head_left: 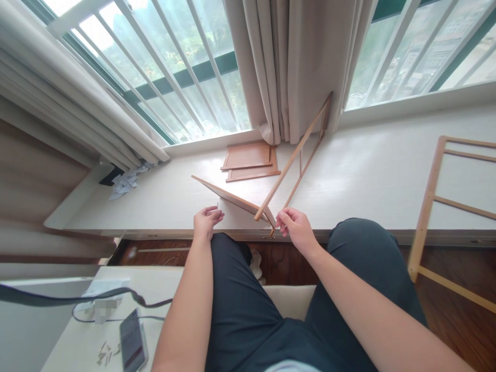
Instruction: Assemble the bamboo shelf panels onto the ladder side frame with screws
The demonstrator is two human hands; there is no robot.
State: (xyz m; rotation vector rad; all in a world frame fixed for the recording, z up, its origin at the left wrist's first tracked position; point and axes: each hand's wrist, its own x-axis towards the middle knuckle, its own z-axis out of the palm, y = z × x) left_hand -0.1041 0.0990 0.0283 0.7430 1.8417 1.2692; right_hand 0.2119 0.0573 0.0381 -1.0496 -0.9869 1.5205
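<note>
My left hand (208, 219) is closed, with a thin, pale, screw-like pin (217, 206) upright between the fingertips. Just beyond it a wooden panel (228, 197) stands tilted on the window ledge, meeting a wooden frame (296, 152) at the ledge's front edge. Beside that corner, my right hand (293, 226) has its thumb and fingers pinched together, close to the frame's lower end. What it grips, if anything, is hidden by the fingers.
Two flat wooden panels (251, 161) lie by the curtain (271, 62). Another wooden frame (428, 201) leans at the right. On the white table (163, 281) are a phone (134, 341), a cable and several small metal pieces (104, 354). Paper scraps (126, 183) sit at the ledge's left end.
</note>
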